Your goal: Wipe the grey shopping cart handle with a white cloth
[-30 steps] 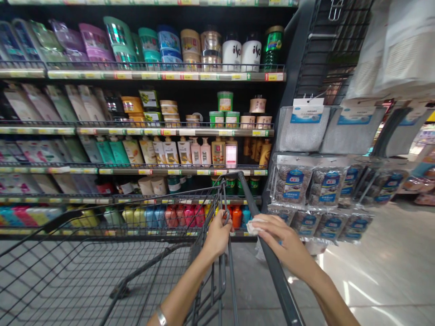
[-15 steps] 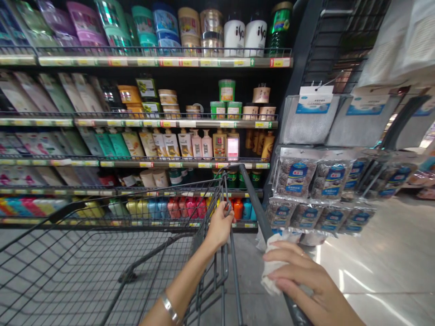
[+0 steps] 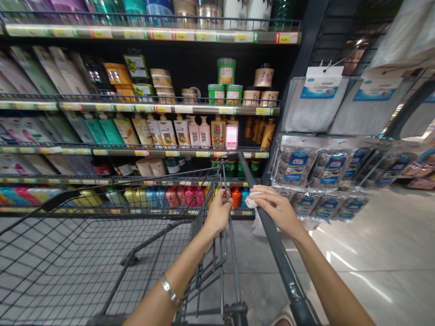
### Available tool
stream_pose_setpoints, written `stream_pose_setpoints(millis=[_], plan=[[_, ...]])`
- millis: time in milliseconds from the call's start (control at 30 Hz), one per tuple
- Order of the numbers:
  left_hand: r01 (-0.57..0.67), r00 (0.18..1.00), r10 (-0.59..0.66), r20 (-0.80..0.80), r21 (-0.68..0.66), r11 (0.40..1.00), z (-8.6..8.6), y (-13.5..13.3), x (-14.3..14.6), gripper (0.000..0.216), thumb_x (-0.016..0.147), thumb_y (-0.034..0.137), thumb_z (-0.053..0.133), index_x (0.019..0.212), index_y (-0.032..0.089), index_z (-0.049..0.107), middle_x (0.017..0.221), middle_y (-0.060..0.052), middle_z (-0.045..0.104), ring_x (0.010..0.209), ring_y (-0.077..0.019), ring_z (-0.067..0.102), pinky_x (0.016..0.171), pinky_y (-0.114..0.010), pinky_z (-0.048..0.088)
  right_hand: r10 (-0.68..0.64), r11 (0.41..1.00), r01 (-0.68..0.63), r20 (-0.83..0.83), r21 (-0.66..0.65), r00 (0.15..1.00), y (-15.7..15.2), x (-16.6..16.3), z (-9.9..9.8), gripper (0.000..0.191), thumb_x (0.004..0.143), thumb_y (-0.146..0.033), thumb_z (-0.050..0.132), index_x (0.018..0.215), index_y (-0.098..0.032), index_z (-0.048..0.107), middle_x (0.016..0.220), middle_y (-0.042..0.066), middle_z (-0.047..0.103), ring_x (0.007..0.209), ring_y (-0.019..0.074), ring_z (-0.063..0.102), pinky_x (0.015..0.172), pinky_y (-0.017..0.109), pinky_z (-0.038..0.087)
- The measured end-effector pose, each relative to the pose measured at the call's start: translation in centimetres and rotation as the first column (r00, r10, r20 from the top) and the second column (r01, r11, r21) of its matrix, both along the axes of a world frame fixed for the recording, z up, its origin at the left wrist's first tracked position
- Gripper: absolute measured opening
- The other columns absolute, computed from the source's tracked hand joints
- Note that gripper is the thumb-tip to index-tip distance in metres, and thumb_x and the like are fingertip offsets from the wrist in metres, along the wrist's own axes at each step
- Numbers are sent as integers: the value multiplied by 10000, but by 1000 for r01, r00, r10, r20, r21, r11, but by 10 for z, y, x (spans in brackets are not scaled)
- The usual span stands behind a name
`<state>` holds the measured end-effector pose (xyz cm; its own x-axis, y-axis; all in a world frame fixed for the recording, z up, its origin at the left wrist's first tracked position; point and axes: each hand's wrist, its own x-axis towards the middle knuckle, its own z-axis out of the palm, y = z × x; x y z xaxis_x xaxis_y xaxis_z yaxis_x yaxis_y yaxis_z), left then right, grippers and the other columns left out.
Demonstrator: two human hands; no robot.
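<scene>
A dark wire shopping cart (image 3: 102, 253) fills the lower left of the view, its grey handle bar (image 3: 277, 258) running diagonally up to the right. My left hand (image 3: 218, 213) is closed on the wire rim of the cart's rear panel, a silver bracelet on its wrist. My right hand (image 3: 276, 207) is wrapped over a white cloth (image 3: 253, 202) and presses it against the upper part of the handle bar.
Shelves (image 3: 170, 108) of bottles, jars and pouches stand behind the cart. At the right, a rack holds hanging grey cloths (image 3: 314, 104) and packs of scourers (image 3: 297, 167). Shiny tiled floor (image 3: 374, 271) stretches to the right.
My right hand slid the cloth down the handle bar towards me, then back up towards its far end. The left hand kept its hold on the rim.
</scene>
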<state>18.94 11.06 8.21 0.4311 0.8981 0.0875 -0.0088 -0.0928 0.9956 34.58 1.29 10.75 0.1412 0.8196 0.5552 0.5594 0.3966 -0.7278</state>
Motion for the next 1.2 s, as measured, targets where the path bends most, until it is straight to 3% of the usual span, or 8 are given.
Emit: stream_pose_setpoints(millis=[200, 533, 767, 933, 1200], plan=[[1, 1000, -1, -17, 3, 1000, -1, -1, 0, 82, 745, 148, 504, 797, 196, 463, 551, 77, 487, 531, -92, 481, 563, -216, 348, -15, 1000, 15, -3, 16, 1000, -12, -6, -1, 185, 872, -309, 558, 875, -248, 733, 1016, 51, 708, 1057, 212, 594, 992, 422, 409], [11, 1000, -11, -13, -6, 1000, 4, -8, -2, 115, 718, 124, 527, 747, 202, 448, 534, 87, 489, 507, -85, 490, 558, -211, 345, -47, 996, 54, 92, -74, 995, -107, -40, 2, 169, 860, -232, 571, 889, -312, 717, 1061, 34, 695, 1103, 243, 585, 978, 442, 457], [-2, 1000, 2, -26, -2, 1000, 7, -8, -3, 111, 716, 122, 547, 734, 197, 468, 525, 83, 496, 504, -82, 482, 562, -206, 345, 15, 997, -10, 61, -74, 998, -154, -41, -3, 152, 830, -281, 610, 897, -363, 718, 1015, 35, 719, 1043, 288, 637, 921, 473, 521], [-2, 1000, 2, -22, -7, 1000, 7, -9, -3, 108, 712, 135, 551, 737, 198, 466, 550, 84, 494, 500, -78, 479, 567, -207, 362, 34, 999, -31, 64, -37, 997, -152, -36, -3, 124, 828, -285, 620, 849, -339, 729, 976, 39, 733, 978, 279, 667, 919, 474, 524], [3, 1000, -3, -6, -11, 1000, 7, -8, -2, 109, 714, 193, 542, 776, 205, 453, 582, 75, 503, 498, -79, 478, 549, -209, 360, 7, 1000, -9, -50, -29, 999, -109, -28, -5, 143, 845, -255, 600, 864, -296, 736, 1017, 53, 721, 1061, 264, 621, 944, 481, 487]])
